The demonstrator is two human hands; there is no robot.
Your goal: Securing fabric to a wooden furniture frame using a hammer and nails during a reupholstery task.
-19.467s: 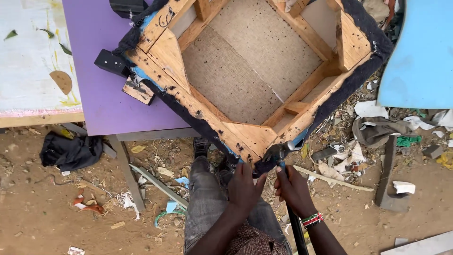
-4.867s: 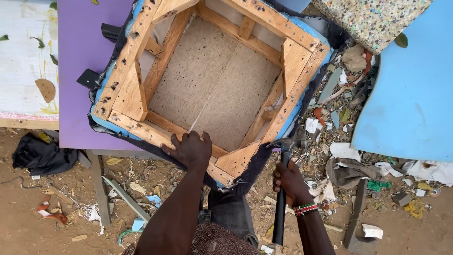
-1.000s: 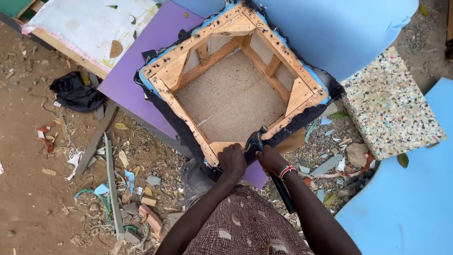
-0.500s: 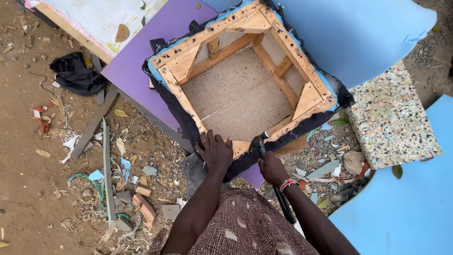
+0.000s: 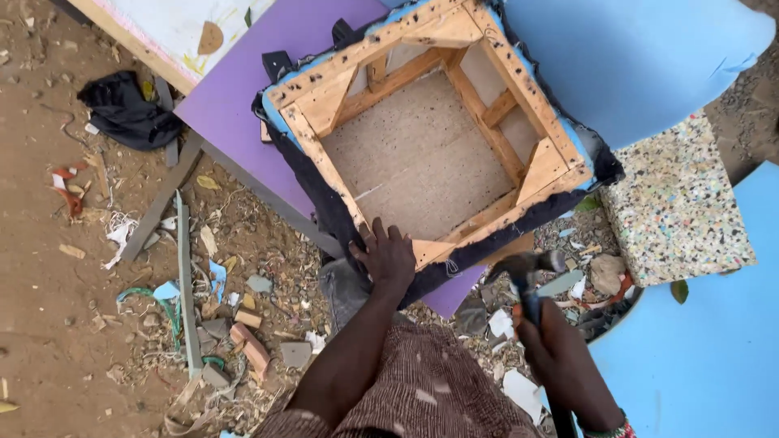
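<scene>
Head view: one square wooden frame (image 5: pixel 430 138) lies at twelve o'clock from the hands, on a purple board (image 5: pixel 243 97). The left hand (image 5: pixel 385 255) is nearer, spread flat on its near corner. The right hand (image 5: pixel 552 341), at four o'clock, grips one hammer (image 5: pixel 523 272).

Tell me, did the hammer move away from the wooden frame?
Yes. The hammer in the right hand has swung back from the wooden frame corner, toward the person.

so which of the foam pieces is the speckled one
The thick square foam block right of the wooden frame: it is flecked in many colours, while the other foam sheets are plain blue.
</scene>
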